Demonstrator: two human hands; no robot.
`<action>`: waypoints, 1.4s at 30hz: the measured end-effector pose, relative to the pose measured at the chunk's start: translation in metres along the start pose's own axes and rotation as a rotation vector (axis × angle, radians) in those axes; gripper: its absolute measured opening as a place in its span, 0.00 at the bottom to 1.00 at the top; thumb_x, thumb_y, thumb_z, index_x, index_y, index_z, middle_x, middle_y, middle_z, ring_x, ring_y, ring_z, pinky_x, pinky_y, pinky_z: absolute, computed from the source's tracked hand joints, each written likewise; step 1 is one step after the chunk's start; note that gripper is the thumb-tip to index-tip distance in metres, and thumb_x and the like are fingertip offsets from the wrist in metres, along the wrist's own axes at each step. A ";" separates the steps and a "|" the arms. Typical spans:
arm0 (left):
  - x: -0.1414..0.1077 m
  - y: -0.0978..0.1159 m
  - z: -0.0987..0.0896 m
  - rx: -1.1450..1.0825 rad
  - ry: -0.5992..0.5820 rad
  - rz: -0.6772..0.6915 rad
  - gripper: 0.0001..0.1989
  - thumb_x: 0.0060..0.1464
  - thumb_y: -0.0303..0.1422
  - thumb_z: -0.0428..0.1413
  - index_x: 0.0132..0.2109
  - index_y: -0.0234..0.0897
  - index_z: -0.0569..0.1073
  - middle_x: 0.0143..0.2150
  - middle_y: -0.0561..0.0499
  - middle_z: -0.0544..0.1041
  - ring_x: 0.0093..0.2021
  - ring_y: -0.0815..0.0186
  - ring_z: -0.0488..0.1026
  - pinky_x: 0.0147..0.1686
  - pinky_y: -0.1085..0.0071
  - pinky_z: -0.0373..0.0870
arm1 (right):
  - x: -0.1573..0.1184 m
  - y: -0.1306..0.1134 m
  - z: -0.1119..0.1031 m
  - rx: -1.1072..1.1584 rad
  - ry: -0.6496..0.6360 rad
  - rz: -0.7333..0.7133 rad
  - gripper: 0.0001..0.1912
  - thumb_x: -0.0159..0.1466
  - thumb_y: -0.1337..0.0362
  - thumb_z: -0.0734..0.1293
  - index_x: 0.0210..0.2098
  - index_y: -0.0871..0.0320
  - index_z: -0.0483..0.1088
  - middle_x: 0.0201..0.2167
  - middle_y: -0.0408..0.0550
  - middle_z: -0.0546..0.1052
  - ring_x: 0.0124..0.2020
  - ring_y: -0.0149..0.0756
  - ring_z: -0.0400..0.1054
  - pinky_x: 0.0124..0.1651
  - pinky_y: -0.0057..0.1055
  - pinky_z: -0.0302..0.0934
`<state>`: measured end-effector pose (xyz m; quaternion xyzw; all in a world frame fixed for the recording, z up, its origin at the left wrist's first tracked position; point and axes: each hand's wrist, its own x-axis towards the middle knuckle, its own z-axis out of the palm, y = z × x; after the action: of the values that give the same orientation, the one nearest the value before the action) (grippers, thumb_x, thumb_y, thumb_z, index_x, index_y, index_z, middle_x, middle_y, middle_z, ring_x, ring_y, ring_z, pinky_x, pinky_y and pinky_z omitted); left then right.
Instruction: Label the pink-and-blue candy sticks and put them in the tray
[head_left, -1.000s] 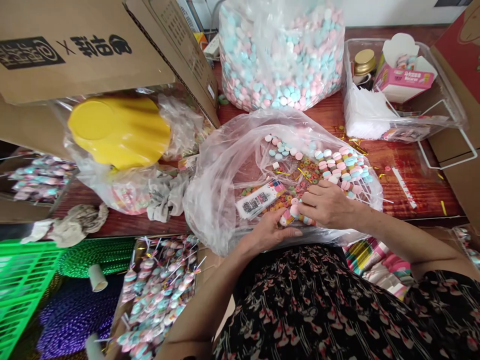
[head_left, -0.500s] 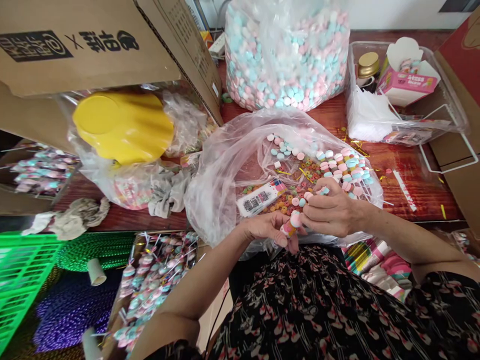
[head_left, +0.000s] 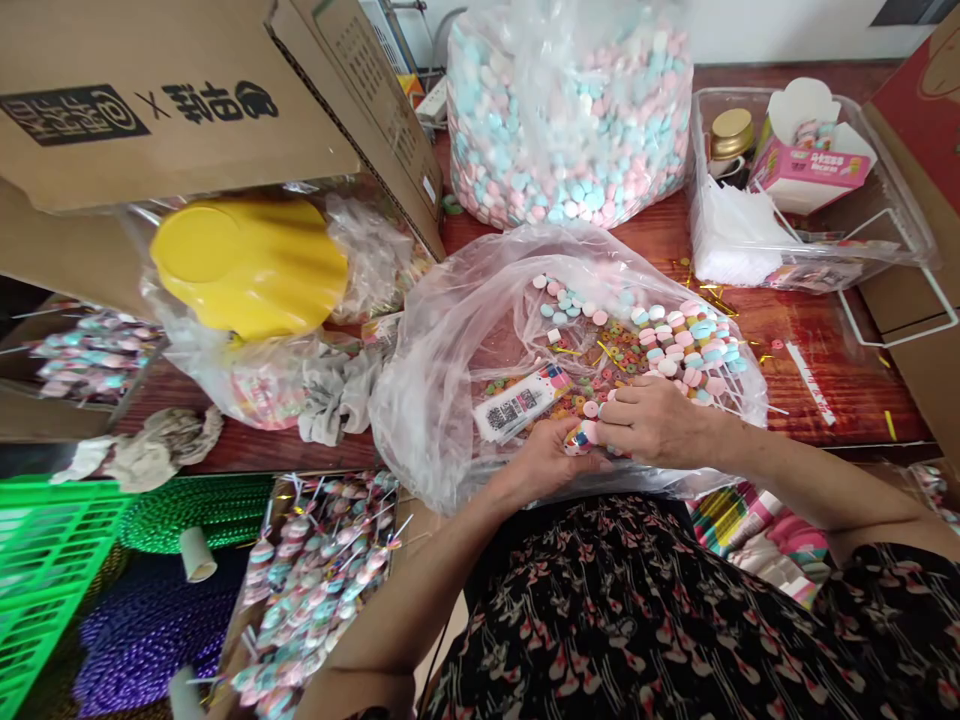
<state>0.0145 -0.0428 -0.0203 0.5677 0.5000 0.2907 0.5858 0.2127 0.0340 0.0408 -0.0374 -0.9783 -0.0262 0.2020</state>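
Left hand curled, pinching the candy stick at its left end; right hand fingers pressed together on its right end. Stick sits low over the open plastic bag of candies. Short, close grip keeps the stack steady.

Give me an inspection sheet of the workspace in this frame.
Surface: red-brown wooden table with yellow bits scattered on it.
Job's things: pastel candy stick held between the hands; pastel candies and coloured candy rings lie in a clear plastic bag.
Clutter: QR-code card in that bag; large bag of pastel candies; yellow plastic container; cardboard box.
Hands: left hand and right hand both grip the stick.
Cables: thin dark cord over the clothing.
Surroundings: tray of candy sticks; green plastic crate; white wall.
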 end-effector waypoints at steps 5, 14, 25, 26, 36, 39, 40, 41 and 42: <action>-0.001 -0.006 -0.001 0.116 0.183 -0.001 0.18 0.45 0.44 0.67 0.32 0.34 0.72 0.27 0.57 0.67 0.29 0.71 0.60 0.28 0.75 0.57 | 0.001 -0.012 0.001 -0.039 0.078 0.109 0.09 0.69 0.69 0.61 0.35 0.60 0.72 0.28 0.44 0.72 0.31 0.32 0.59 0.33 0.33 0.43; 0.000 -0.003 0.003 0.248 0.051 0.080 0.15 0.48 0.41 0.66 0.37 0.34 0.77 0.29 0.55 0.73 0.31 0.68 0.66 0.32 0.74 0.61 | 0.003 -0.012 0.010 0.013 -0.085 0.073 0.08 0.67 0.65 0.64 0.33 0.59 0.73 0.32 0.47 0.76 0.31 0.32 0.60 0.31 0.32 0.42; -0.011 0.013 -0.007 -0.237 -0.047 -0.077 0.20 0.47 0.43 0.67 0.41 0.34 0.74 0.28 0.58 0.69 0.23 0.74 0.61 0.24 0.76 0.63 | 0.013 0.023 -0.012 0.277 -0.128 0.219 0.11 0.69 0.70 0.59 0.36 0.61 0.73 0.31 0.47 0.73 0.32 0.30 0.60 0.34 0.30 0.49; -0.011 0.014 -0.008 -0.246 -0.057 -0.089 0.20 0.47 0.43 0.67 0.40 0.34 0.73 0.27 0.58 0.68 0.22 0.75 0.61 0.22 0.77 0.62 | 0.013 0.024 -0.010 0.296 -0.120 0.224 0.12 0.69 0.71 0.58 0.36 0.61 0.73 0.30 0.46 0.73 0.31 0.29 0.60 0.34 0.29 0.49; -0.011 0.010 -0.002 -0.201 -0.010 -0.090 0.26 0.38 0.41 0.72 0.41 0.36 0.70 0.25 0.60 0.69 0.24 0.72 0.65 0.26 0.76 0.63 | 0.023 0.019 0.000 0.238 -0.233 0.208 0.09 0.65 0.70 0.59 0.31 0.60 0.69 0.25 0.43 0.70 0.26 0.29 0.54 0.29 0.31 0.40; -0.013 0.003 -0.004 -0.089 0.121 -0.016 0.23 0.41 0.39 0.70 0.42 0.35 0.73 0.33 0.55 0.75 0.34 0.68 0.69 0.36 0.73 0.65 | 0.023 0.022 -0.006 0.182 -0.230 0.223 0.08 0.65 0.70 0.59 0.33 0.59 0.68 0.26 0.42 0.70 0.25 0.29 0.52 0.29 0.32 0.37; -0.013 0.001 -0.005 -0.063 0.136 -0.012 0.20 0.42 0.39 0.70 0.40 0.35 0.74 0.34 0.54 0.75 0.35 0.67 0.69 0.37 0.73 0.65 | 0.023 0.023 -0.007 0.169 -0.232 0.208 0.08 0.65 0.70 0.59 0.32 0.59 0.68 0.26 0.42 0.71 0.25 0.28 0.52 0.30 0.32 0.37; -0.014 -0.001 -0.005 -0.044 0.123 -0.017 0.18 0.43 0.40 0.69 0.37 0.34 0.74 0.33 0.54 0.74 0.34 0.67 0.68 0.37 0.73 0.65 | 0.023 0.023 -0.007 0.158 -0.234 0.187 0.08 0.65 0.70 0.59 0.32 0.59 0.68 0.26 0.42 0.71 0.25 0.28 0.52 0.30 0.32 0.37; -0.014 -0.003 -0.005 -0.028 0.088 -0.027 0.17 0.43 0.40 0.69 0.36 0.34 0.74 0.32 0.55 0.73 0.33 0.67 0.67 0.36 0.73 0.64 | 0.024 0.024 -0.007 0.148 -0.232 0.164 0.08 0.65 0.70 0.59 0.32 0.59 0.68 0.26 0.42 0.71 0.25 0.28 0.51 0.30 0.33 0.37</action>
<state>0.0045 -0.0544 -0.0184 0.5393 0.5289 0.3142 0.5751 0.1957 0.0586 0.0572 -0.1050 -0.9880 0.0669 0.0912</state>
